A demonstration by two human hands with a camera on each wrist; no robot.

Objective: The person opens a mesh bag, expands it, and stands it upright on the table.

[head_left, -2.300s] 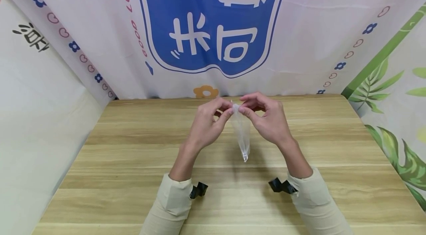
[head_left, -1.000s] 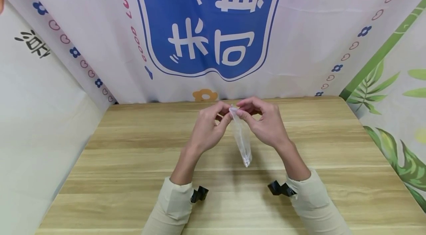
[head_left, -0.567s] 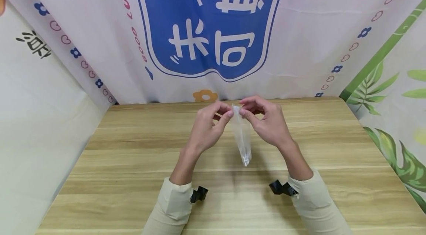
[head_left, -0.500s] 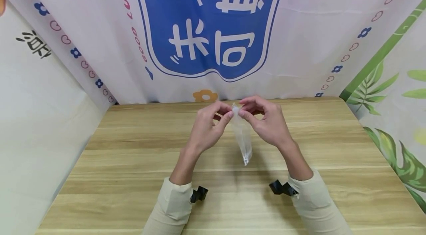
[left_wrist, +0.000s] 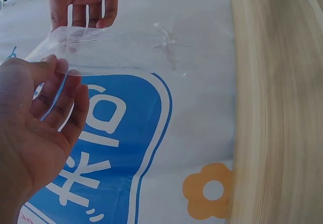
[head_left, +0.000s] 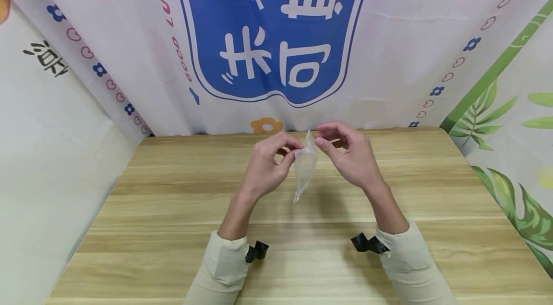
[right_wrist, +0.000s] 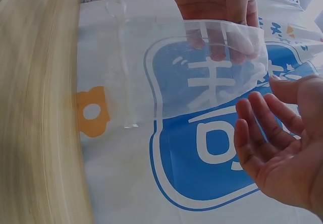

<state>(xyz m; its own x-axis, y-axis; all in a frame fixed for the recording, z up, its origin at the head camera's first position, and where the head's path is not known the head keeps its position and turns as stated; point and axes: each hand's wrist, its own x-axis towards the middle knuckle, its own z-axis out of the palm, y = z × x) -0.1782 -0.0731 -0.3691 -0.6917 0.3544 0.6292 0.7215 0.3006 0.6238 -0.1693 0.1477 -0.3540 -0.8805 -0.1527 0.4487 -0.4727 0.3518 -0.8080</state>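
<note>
A small clear plastic bag (head_left: 305, 168) hangs above the table between the two hands, its lower end tapering toward the left hand's side in the head view. My left hand (head_left: 270, 163) pinches its top edge between thumb and forefinger. In the left wrist view the bag (left_wrist: 113, 47) stretches sideways from those fingertips, see-through and wrinkled at its far end. Beside the bag's other edge is my right hand (head_left: 352, 156), its fingers loosely bent and parted from the thumb. The right wrist view shows that hand (right_wrist: 282, 143) holding nothing, thumb tip close to the bag's mouth (right_wrist: 260, 57).
A wood-grain table (head_left: 173, 228) lies under both arms. Along its back edge hangs a white printed curtain (head_left: 397, 65) with a blue sign. Black wrist mounts (head_left: 258, 251) sit at the light sleeves (head_left: 220, 262). A leaf-patterned panel (head_left: 514, 151) stands at right.
The right hand has let go of the bag's edge and moved slightly right. The bag's lower end has swung left and up, while the left hand keeps its pinch.
</note>
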